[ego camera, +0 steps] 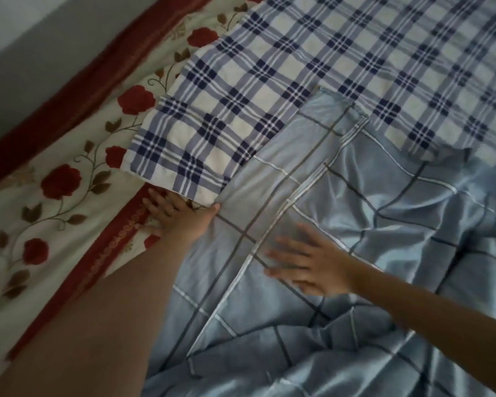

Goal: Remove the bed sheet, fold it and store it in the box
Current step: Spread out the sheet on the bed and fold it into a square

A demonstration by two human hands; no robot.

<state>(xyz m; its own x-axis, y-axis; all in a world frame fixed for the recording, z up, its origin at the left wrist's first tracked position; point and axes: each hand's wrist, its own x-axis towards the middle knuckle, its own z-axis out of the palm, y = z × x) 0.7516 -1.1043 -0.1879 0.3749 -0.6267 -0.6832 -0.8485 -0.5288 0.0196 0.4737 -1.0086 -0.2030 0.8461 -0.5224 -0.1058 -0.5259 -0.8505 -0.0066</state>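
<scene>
A light blue bed sheet with thin grey and white grid lines lies crumpled across the bed, one corner folded over towards the top. My left hand lies flat with its fingers spread at the sheet's left edge, on the floral cover, thumb touching the blue fabric. My right hand is open with its fingers spread, palm down on the blue sheet; it is motion-blurred. No box is in view.
A navy and white plaid cloth covers the upper part of the bed, partly under the blue sheet. Beneath lies a cream cover with red roses and a dark red border. A grey wall runs along the bed's left side.
</scene>
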